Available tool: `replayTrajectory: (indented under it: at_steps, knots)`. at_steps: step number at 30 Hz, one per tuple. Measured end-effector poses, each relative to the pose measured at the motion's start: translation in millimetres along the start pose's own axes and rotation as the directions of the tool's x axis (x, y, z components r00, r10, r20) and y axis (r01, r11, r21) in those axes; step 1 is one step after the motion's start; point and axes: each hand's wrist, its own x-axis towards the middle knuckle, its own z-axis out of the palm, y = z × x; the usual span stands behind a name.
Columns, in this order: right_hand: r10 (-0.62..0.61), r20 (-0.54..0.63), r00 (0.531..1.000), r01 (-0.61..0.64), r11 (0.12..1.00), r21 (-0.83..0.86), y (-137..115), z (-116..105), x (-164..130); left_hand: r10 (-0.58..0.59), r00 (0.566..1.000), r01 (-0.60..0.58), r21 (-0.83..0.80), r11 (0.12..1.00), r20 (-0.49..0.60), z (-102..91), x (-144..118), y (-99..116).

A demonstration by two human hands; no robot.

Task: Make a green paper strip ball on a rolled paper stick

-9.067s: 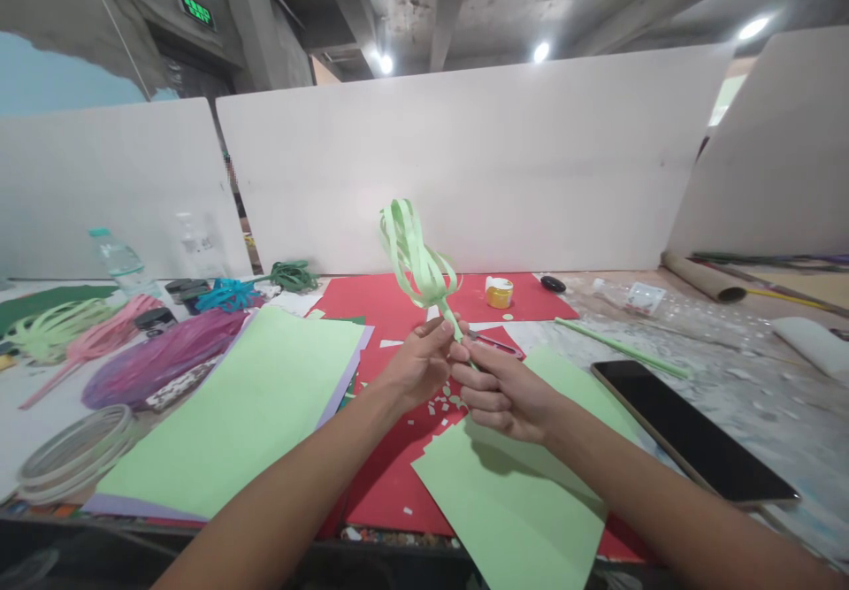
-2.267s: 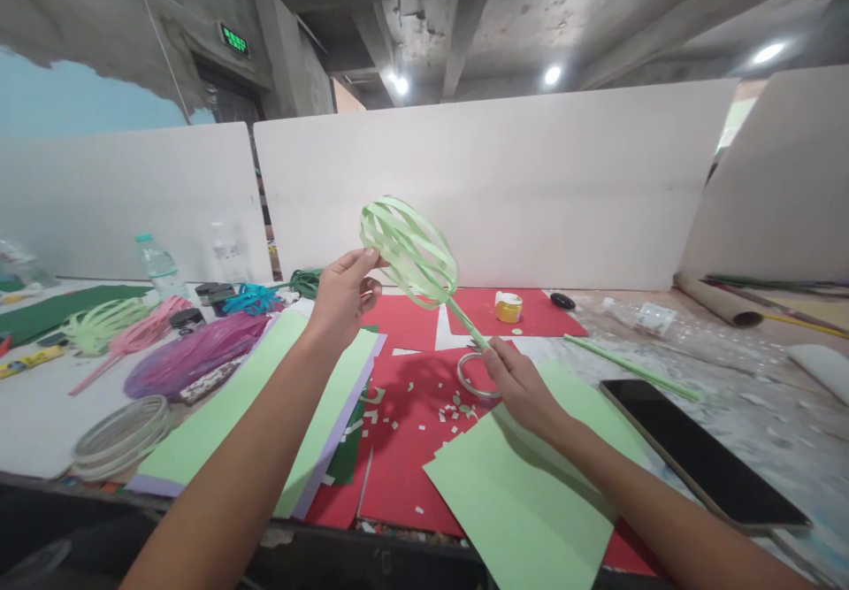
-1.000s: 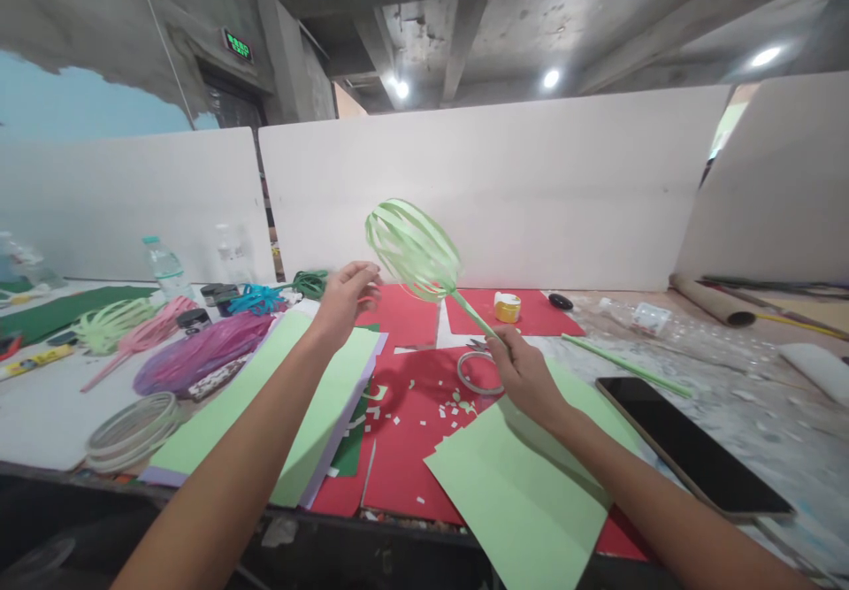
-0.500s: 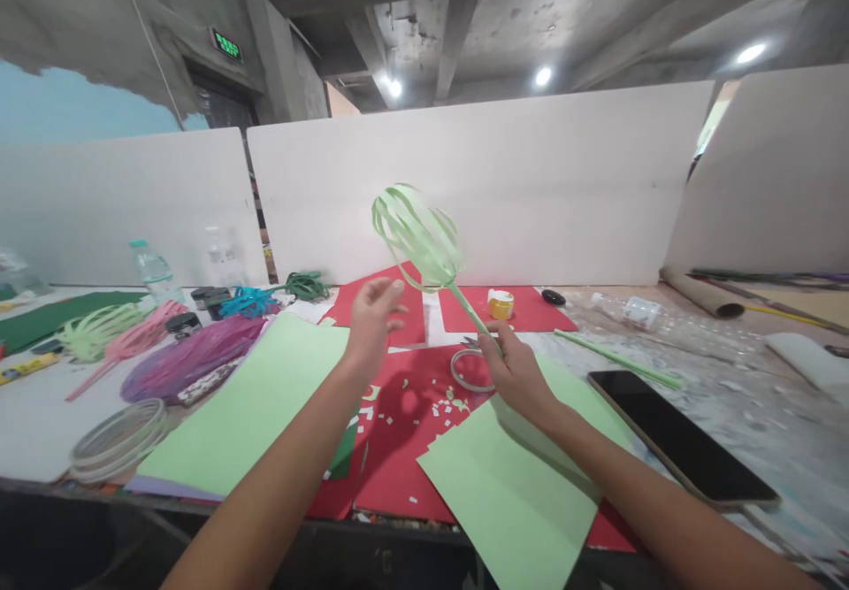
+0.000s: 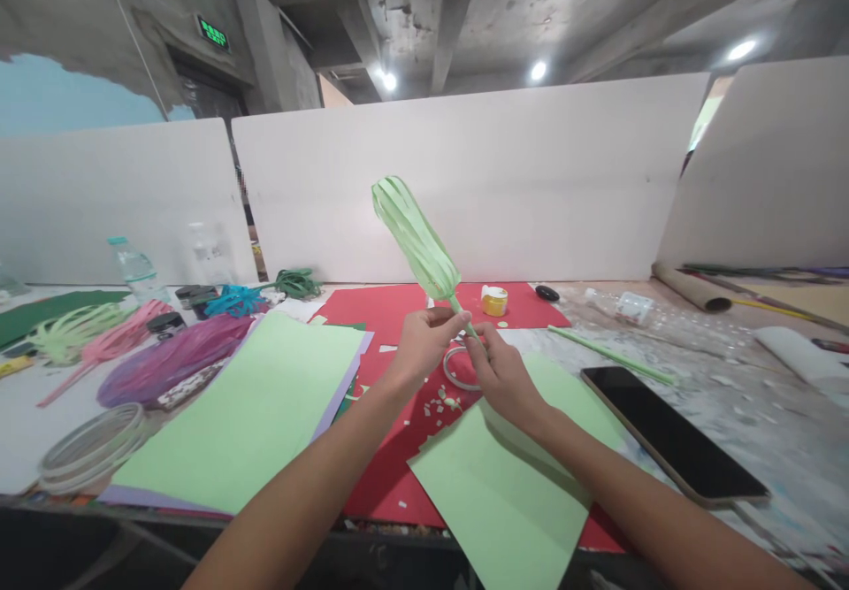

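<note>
A light green paper flower (image 5: 416,241), made of looped strips on a thin stem, is held up in front of me, its head tilted to the left. My left hand (image 5: 432,335) pinches the stem just under the head. Lower on the same stem, my right hand (image 5: 499,369) has its fingers closed round it. Below the hands lie a roll of tape (image 5: 460,380) and small paper scraps (image 5: 438,406) on red paper (image 5: 391,466). Under my right forearm are light green sheets (image 5: 504,484).
Green sheets (image 5: 232,413) lie at left beside a purple bag (image 5: 179,356), ring-shaped coils (image 5: 93,448) and a pink strip flower (image 5: 126,333). A yellow jar (image 5: 494,302) stands behind the hands. A phone (image 5: 673,431), a green stick (image 5: 610,356) and a clear bottle (image 5: 633,309) lie at right.
My left hand has come in from the left and now grips the stem beside my right hand. The flower's loops, spread wide before, now hang together in a narrow bundle.
</note>
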Motion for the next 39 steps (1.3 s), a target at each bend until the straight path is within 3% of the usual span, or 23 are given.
replayTrajectory:
  at_steps: [5,12,17,33,39]
  knots:
    - [0.018,0.014,1.0,-0.018,1.0,0.023,-1,1,-1,0.008,1.0,-0.008,0.009,1.0,-0.01,0.7,-1,-1]
    - [0.014,0.026,1.0,-0.014,1.0,0.022,-4,3,-2,0.02,0.992,-0.02,-0.005,1.0,-0.125,-13.8,15,1]
    - [0.002,0.028,1.0,-0.002,1.0,0.01,-5,3,-2,0.03,0.99,-0.033,-0.016,0.999,-0.136,-18.2,19,2]
    - [-0.004,0.08,0.997,0.002,1.0,0.027,-3,5,-4,0.057,0.961,-0.115,-0.205,0.972,-0.27,-32.2,37,10]
    - [-0.001,0.098,0.995,-0.002,0.999,0.032,-3,6,-4,0.06,0.963,-0.131,-0.262,0.956,-0.263,-39.0,42,14]
